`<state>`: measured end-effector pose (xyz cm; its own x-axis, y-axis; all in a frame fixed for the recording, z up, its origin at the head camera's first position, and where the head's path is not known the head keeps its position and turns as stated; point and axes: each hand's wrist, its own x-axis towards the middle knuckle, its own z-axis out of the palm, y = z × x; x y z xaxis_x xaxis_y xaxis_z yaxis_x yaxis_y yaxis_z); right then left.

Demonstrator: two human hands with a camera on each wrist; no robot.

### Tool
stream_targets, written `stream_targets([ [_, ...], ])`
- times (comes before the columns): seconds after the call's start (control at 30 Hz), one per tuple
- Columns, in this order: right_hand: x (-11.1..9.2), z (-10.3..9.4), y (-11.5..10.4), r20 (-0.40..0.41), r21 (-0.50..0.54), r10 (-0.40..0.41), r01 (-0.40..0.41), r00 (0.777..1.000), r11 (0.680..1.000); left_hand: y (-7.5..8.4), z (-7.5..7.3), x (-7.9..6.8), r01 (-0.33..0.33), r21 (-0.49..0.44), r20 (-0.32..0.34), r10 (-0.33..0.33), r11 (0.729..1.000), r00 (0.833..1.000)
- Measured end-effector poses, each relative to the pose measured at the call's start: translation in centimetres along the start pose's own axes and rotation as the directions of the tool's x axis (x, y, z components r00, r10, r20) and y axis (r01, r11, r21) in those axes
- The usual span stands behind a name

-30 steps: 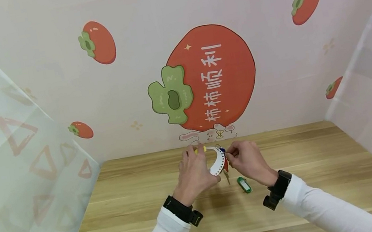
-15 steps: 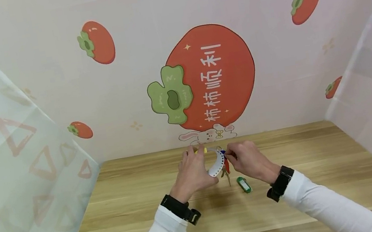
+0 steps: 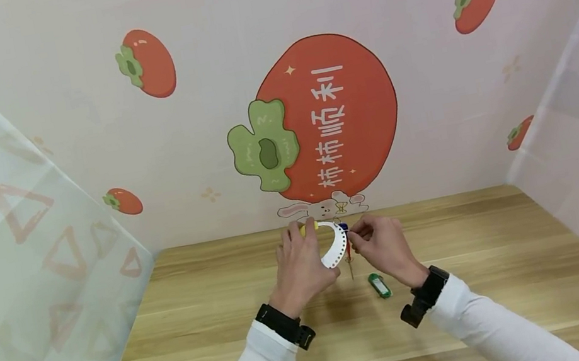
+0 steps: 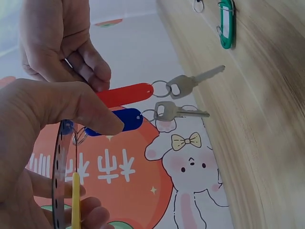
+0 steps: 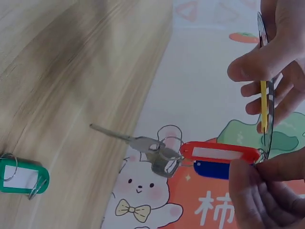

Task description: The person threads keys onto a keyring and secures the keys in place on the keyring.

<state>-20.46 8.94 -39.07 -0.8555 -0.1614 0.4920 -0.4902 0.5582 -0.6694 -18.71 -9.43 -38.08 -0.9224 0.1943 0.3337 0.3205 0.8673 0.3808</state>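
My left hand (image 3: 301, 268) grips a white crescent-shaped plate (image 3: 341, 247) with a row of small holes along its curved edge. A yellow bar (image 5: 264, 102) joined to the plate lies beneath its fingers. Close by, my right hand (image 3: 387, 247) pinches near the ring end of a red key tag (image 5: 190, 148) and a blue key tag (image 4: 133, 119), right at the plate's edge. A key (image 4: 183, 87) hangs by a ring from the red tag; another key (image 4: 167, 111) hangs from the blue one. The fingertips partly hide the small rings at the plate.
A green key tag (image 3: 380, 286) with a white label lies on the wooden table (image 3: 223, 332), just in front of the right hand. Behind the table stands a wall cloth (image 3: 197, 42) printed with persimmons and a rabbit; pale cloths hang at both sides.
The plate and tags have risen slightly, and the plate's white face shows more toward the head camera. The keys have swung, and the right wrist has turned. Both hands keep their hold.
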Motion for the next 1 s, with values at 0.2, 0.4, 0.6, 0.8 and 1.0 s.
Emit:
stream_targets([
  [0.2, 0.3, -0.3, 0.4, 0.025, -0.054, -0.158, 0.159, 0.987, 0.986, -0.1, -0.2, -0.1, 0.004, -0.046, 0.022, -0.003, 0.999, 1.0],
  [0.4, 0.5, -0.9, 0.7, 0.112, -0.071, -0.248, 0.257, 0.962, 0.964, -0.4, -0.3, -0.1, -0.007, -0.074, 0.076, 0.012, 0.997, 0.997],
  [0.6, 0.9, -1.3, 0.9, 0.184, -0.147, -0.355, 0.383, 0.917, 0.912, -0.6, -0.6, 0.2, -0.016, -0.118, 0.128, 0.032, 0.993, 0.991],
  [0.8, 0.9, -1.4, 1.0, 0.201, -0.193, -0.392, 0.428, 0.898, 0.883, -0.5, -1.0, 0.3, -0.004, -0.15, 0.16, 0.028, 0.989, 0.987],
  [1.0, 0.6, -0.7, 1.0, 0.084, -0.173, -0.247, 0.259, 0.965, 0.95, -0.3, -0.2, 0.3, 0.011, -0.114, 0.09, -0.001, 0.993, 0.996],
])
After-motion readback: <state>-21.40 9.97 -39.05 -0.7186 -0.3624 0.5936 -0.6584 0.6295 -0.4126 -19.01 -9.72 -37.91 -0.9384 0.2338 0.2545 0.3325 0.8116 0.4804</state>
